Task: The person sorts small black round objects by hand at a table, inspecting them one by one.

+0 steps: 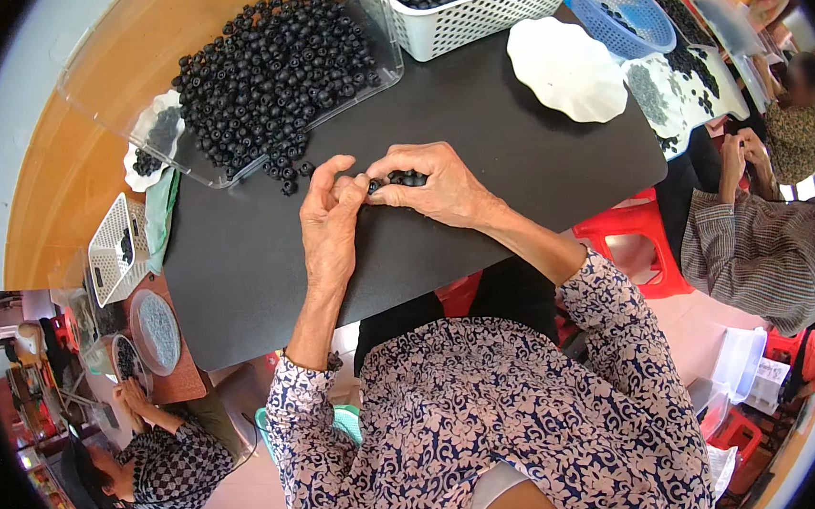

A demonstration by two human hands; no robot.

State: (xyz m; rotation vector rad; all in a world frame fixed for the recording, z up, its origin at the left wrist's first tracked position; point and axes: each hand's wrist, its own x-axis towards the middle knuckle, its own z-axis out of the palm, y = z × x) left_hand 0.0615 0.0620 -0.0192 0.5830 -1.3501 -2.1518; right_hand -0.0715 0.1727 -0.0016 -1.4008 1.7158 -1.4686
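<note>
Where hands (pixel 379 199) meet: bead heap (pixel 268 69), white baskets (pixel 474 5).

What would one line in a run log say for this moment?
left hand: pinching small black bead | right hand: holding row of black beads | surface: black mat | nearby: bead pile in clear tray

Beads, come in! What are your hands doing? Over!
Left hand pinching one bead. Right hand gripping a short row of black beads. Loose bead pile just beyond; nothing blocking.
</note>
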